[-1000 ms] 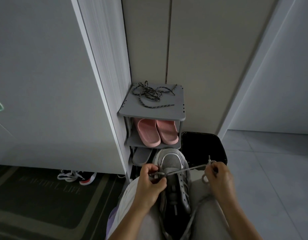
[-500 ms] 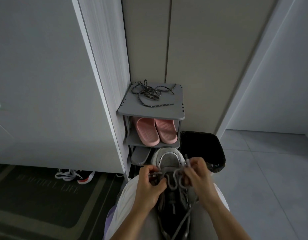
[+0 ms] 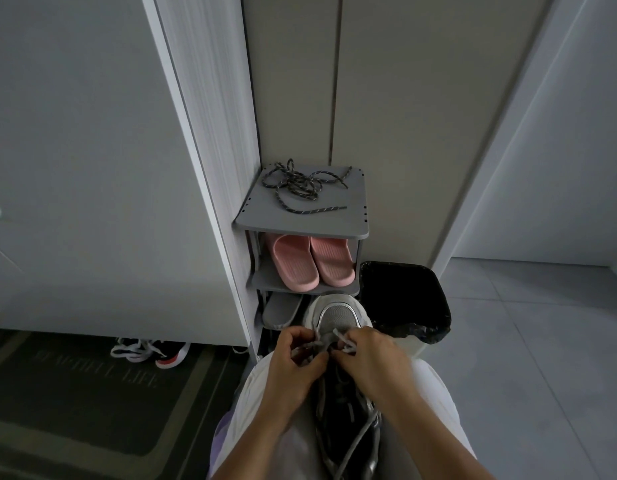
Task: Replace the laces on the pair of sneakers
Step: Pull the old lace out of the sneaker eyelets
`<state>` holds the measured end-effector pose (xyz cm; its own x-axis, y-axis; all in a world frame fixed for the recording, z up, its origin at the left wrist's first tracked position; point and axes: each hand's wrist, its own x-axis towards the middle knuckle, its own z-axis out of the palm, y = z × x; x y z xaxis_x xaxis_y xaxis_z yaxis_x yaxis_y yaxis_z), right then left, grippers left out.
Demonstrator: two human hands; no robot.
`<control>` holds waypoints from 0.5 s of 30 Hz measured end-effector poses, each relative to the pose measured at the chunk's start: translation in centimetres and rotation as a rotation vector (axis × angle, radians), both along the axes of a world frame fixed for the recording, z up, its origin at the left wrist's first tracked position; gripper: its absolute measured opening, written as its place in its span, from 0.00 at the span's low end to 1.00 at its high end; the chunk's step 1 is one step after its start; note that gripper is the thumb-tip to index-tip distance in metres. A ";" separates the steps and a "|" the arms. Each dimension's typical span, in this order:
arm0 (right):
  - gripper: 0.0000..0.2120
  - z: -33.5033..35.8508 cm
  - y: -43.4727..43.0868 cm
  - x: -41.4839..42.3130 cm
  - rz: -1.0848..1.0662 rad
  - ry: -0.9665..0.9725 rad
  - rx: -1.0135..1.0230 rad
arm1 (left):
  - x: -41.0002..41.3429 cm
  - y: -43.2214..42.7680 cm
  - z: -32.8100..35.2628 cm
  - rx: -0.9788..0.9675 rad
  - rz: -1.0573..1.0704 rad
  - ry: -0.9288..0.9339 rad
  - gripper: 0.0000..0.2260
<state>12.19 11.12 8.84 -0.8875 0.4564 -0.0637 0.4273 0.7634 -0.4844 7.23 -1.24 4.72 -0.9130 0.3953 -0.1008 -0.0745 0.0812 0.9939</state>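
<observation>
A grey and white sneaker [image 3: 339,317] rests on my lap, toe pointing away from me. My left hand [image 3: 293,362] and my right hand [image 3: 373,358] meet over its front eyelets, both pinching the grey lace [image 3: 322,344] there. A loose length of that lace trails down the sneaker's right side near my knee. A dark speckled lace [image 3: 300,187] lies tangled on top of the grey shoe rack [image 3: 355,223]. Another sneaker [image 3: 151,351] with white laces lies on the floor at the left, partly under the wall panel.
Pink slippers [image 3: 312,261] sit on the rack's middle shelf, a grey slipper [image 3: 281,308] below. A black-lined bin [image 3: 404,299] stands right of the rack. A dark mat [image 3: 75,393] covers the floor on the left; grey tiles lie to the right.
My right hand, which held the lace pulled out to the right, has come in to the sneaker's front and now meets my left hand over the eyelets.
</observation>
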 end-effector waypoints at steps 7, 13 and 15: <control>0.08 -0.2 2.2 0.3 -0.062 0.116 -0.423 | 0.1 0.3 0.3 -0.038 -0.015 0.037 0.22; 0.10 -2.2 7.9 2.6 -0.461 0.275 -0.462 | 0.2 0.3 0.1 -0.068 0.036 0.084 0.15; 0.09 -3.0 7.7 2.5 -0.454 0.243 -0.477 | 0.3 0.4 0.1 -0.032 0.022 0.071 0.13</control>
